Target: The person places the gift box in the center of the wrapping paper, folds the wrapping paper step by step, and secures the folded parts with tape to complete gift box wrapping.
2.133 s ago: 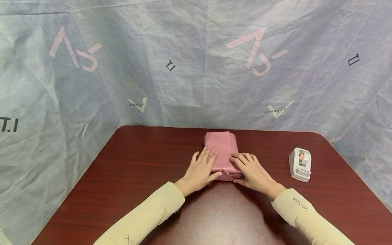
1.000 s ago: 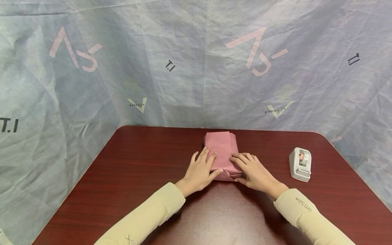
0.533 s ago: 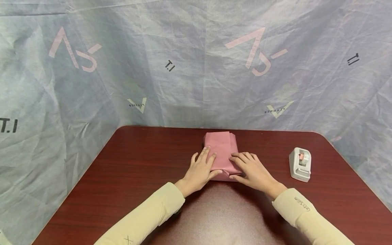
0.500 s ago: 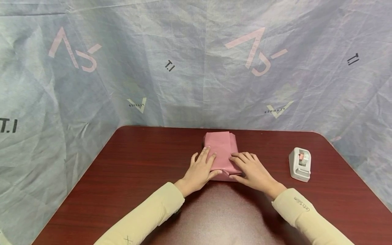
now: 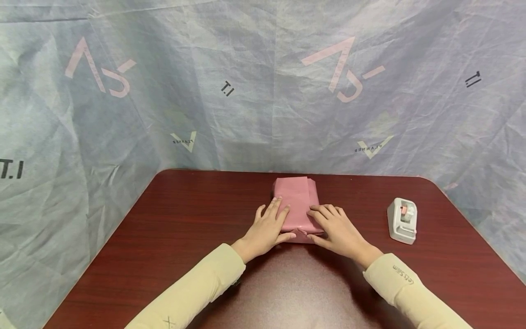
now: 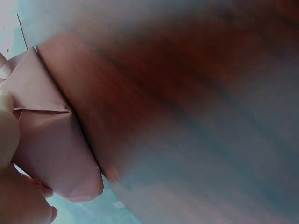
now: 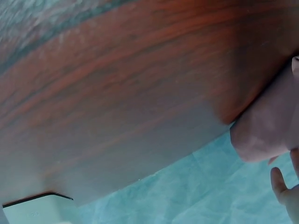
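Note:
A box-shaped parcel wrapped in pink paper (image 5: 297, 196) lies flat on the dark red table, its near end showing a folded paper edge. My left hand (image 5: 263, 230) rests its fairly straight fingers on the parcel's top left, the thumb against the near end. On the other side, my right hand (image 5: 339, 232) lays its fingers over the right edge, with its thumb on the near end face. In the left wrist view, a crease crosses the end of the wrapped parcel (image 6: 56, 149). Only a corner of the parcel (image 7: 264, 128) shows in the right wrist view.
A white tape dispenser (image 5: 402, 221) stands on the table (image 5: 197, 219) to the right of the parcel. Behind the table hangs a grey-blue printed cloth (image 5: 246, 114), which also runs along both sides.
My right thumb has moved left across the near end, and the gap in the fold there has closed. My left thumb has slipped slightly downward. The parcel stays in place.

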Tool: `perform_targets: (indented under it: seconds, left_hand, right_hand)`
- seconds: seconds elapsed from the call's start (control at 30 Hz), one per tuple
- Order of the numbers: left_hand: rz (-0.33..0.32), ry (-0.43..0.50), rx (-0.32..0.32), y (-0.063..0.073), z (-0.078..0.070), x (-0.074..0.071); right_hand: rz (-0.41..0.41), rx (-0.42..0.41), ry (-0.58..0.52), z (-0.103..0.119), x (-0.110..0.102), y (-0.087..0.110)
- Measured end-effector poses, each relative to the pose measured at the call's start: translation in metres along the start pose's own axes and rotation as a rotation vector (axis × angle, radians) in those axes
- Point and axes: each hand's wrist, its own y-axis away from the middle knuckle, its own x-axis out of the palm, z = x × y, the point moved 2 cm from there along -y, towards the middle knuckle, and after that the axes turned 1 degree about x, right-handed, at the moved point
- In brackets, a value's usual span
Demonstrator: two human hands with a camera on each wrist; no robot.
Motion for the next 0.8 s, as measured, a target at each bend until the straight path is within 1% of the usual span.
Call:
perform_targets:
  seconds: [0.13, 0.23, 0.37, 0.47, 0.57, 0.7, 0.8]
  left_hand:
    - [-0.017, -0.021, -0.007, -0.001, 0.000, 0.001]
    - [-0.029, -0.047, -0.011, -0.001, 0.000, 0.002]
    - [-0.042, -0.084, -0.016, -0.001, 0.000, 0.003]
    - [-0.050, -0.099, -0.016, -0.001, 0.001, 0.004]
    - [-0.055, -0.097, -0.013, -0.001, 0.001, 0.004]
    - [-0.059, -0.090, -0.008, -0.001, 0.000, 0.005]
    - [-0.064, -0.082, -0.002, -0.002, 0.000, 0.006]
  right_hand:
    - [0.011, -0.001, -0.042, -0.002, -0.004, 0.002]
    - [0.012, 0.018, -0.074, -0.005, -0.008, 0.004]
    - [0.000, 0.059, -0.062, -0.009, -0.015, 0.008]
    - [-0.028, 0.094, -0.044, -0.016, -0.022, 0.013]
    - [-0.080, 0.132, -0.025, -0.027, -0.030, 0.019]
    - [-0.147, 0.192, 0.031, -0.044, -0.041, 0.030]
    - [-0.167, 0.249, 0.079, -0.056, -0.050, 0.042]
